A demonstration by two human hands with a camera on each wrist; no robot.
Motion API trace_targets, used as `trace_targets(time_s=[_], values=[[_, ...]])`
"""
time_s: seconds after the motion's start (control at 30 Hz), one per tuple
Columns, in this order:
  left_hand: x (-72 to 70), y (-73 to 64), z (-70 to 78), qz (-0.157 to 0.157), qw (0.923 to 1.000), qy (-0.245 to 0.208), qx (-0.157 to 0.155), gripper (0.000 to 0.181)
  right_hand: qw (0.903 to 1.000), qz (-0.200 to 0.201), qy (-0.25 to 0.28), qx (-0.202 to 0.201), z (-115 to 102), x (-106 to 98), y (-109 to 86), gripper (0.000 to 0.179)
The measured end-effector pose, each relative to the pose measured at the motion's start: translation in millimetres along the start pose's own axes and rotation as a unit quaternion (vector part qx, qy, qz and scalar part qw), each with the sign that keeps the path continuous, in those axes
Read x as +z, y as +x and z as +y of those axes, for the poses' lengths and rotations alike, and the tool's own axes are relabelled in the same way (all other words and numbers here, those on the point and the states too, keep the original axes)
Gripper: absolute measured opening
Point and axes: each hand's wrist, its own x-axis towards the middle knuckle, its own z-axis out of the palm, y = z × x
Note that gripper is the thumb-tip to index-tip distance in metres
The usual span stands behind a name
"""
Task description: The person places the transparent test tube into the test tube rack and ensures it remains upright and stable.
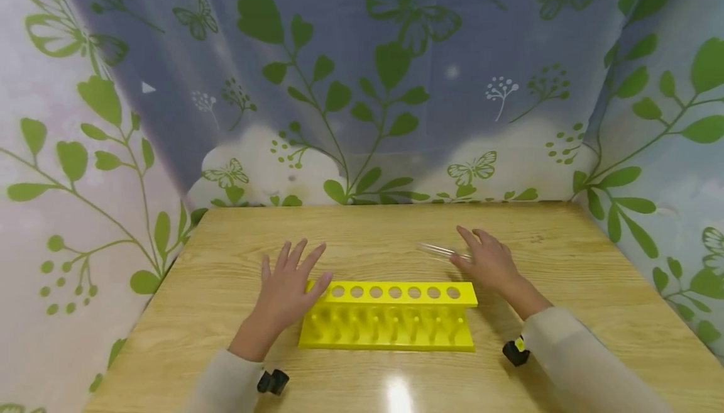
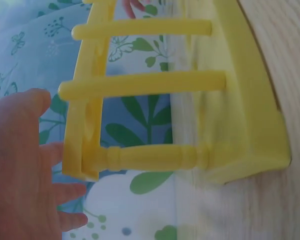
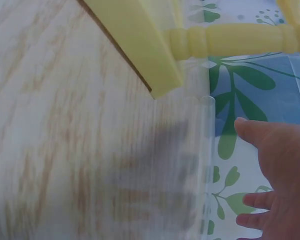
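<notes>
A yellow test tube rack (image 1: 390, 303) stands on the wooden table, with a row of round holes along its top and a row of pegs below. My left hand (image 1: 285, 290) is at the rack's left end, fingers spread and thumb beside the top bar. The left wrist view has that hand (image 2: 20, 175) next to the rack's upper rail (image 2: 72, 135). Clear glass test tubes (image 1: 440, 251) lie on the table behind the rack's right end. Over their right ends is my right hand (image 1: 489, 262), its fingers extended. In the right wrist view, the tubes (image 3: 206, 160) lie beside the thumb.
The wooden table (image 1: 226, 237) runs back to a patterned curtain (image 1: 339, 86), with similar cloth hanging at both sides. A small black wrist camera (image 1: 274, 381) sits on the left sleeve, another wrist camera (image 1: 516, 351) on the right.
</notes>
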Motion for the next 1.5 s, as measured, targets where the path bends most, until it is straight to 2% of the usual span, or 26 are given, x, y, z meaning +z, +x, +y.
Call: trace_targets(time_s=[0.17,0.47,0.67,0.77,1.07,1.37,1.5], values=[[2.1,-4.1,6.6,0.0,1.0,0.002,0.004,0.061,0.9999,-0.006,-0.007,-0.006,0.5,8.4,5.5,0.066],[8.2,-3.5,17.3,0.0,0.9996,0.007,0.028,0.06,0.9998,-0.011,-0.018,-0.004,0.0,9.5,7.9,0.063],[14.5,-5.6,19.3,0.004,0.9991,0.008,0.042,0.059,0.9992,-0.032,-0.023,-0.005,0.9,13.1,9.8,0.062],[17.2,-5.7,20.2,0.003,0.9989,0.006,0.047,0.06,0.9989,-0.029,-0.037,-0.004,3.7,14.9,10.3,0.06],[19.7,-6.1,26.1,-0.009,0.9986,0.008,0.051,0.06,0.9983,-0.018,-0.053,-0.015,10.5,16.7,12.9,0.055],[19.9,-9.1,32.3,-0.024,0.9986,0.02,0.043,0.061,0.9982,-0.043,-0.04,-0.006,10.6,17.2,14.3,0.048],[21.2,-8.5,33.3,-0.02,0.9983,0.033,0.044,0.061,0.998,-0.05,-0.039,0.0,10.7,17.7,15.5,0.044]])
